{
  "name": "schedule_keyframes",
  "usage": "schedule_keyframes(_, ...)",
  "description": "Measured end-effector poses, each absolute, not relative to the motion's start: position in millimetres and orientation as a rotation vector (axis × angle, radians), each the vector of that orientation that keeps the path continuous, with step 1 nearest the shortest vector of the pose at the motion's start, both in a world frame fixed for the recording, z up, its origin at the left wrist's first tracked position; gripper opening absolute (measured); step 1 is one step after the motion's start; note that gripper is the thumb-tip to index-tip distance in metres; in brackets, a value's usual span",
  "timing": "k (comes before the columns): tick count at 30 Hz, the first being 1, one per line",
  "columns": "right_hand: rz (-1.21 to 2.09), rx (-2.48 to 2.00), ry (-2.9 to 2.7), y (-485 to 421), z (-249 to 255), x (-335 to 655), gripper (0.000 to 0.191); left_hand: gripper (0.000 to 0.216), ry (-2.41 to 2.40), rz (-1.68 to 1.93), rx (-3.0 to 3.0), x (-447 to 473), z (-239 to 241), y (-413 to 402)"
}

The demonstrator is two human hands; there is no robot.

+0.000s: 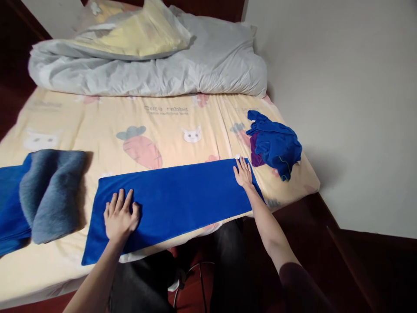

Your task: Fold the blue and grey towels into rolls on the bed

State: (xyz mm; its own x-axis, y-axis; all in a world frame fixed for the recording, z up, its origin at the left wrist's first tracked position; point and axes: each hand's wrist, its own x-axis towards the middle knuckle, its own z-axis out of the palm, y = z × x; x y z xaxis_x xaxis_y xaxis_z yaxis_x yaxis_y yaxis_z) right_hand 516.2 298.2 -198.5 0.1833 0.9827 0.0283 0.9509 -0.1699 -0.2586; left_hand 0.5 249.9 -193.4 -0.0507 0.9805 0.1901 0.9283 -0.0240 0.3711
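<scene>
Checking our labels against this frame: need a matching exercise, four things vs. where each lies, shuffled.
Things:
1. Smooth blue cloth
2. Blue-and-purple heap
3. Fuzzy grey-blue cloth
4. Pale quilt

Places:
A. On the bed, to the left of the left hand
B. Across the far part of the bed
C. Under both hands
D. On the bed, to the right of the right hand

Pairs: 1-C, 2-D, 3-A, 4-B
</scene>
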Motion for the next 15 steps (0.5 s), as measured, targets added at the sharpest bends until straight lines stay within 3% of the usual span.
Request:
schedule_keyframes(6,0.140,-2.272,-1.879,292,-192,524,0.064,0.062,2.146,0.553,2.057,5,-188,250)
schedule_keyframes(15,0.097,-2.162,-2.068,135,-198,572,0.062,0.061,2.146,0.524,2.088,2,-191,252)
